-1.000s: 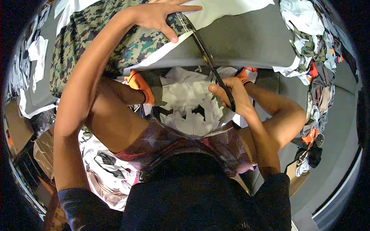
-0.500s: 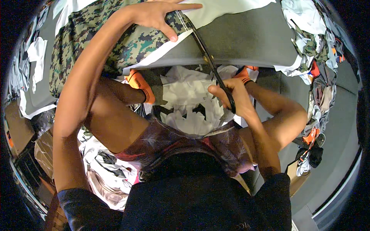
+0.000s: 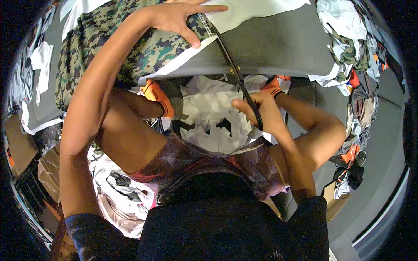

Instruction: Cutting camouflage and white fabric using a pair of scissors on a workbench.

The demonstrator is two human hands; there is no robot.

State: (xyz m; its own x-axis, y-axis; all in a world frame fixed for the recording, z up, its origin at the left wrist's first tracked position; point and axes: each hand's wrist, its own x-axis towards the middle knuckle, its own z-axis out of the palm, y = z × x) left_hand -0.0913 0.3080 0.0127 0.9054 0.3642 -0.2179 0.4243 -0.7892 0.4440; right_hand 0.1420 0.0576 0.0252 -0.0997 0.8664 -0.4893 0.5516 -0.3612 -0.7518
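The left hand (image 3: 180, 17) is lying flat and spread wide, pressing the camo cloth (image 3: 126, 48) down on the far left of the grey bench (image 3: 278, 48). The right hand (image 3: 261, 113) is gripping the handles of the long scissors (image 3: 233, 71), with the blades reaching over the near bench edge toward the cloth. White scraps (image 3: 209, 104) are lying near the feet.

Single head-worn fisheye view, looking steeply down past the person's lap onto the grey table (image 3: 278, 48). Close range; edges bend at rim. No second view to overlap.
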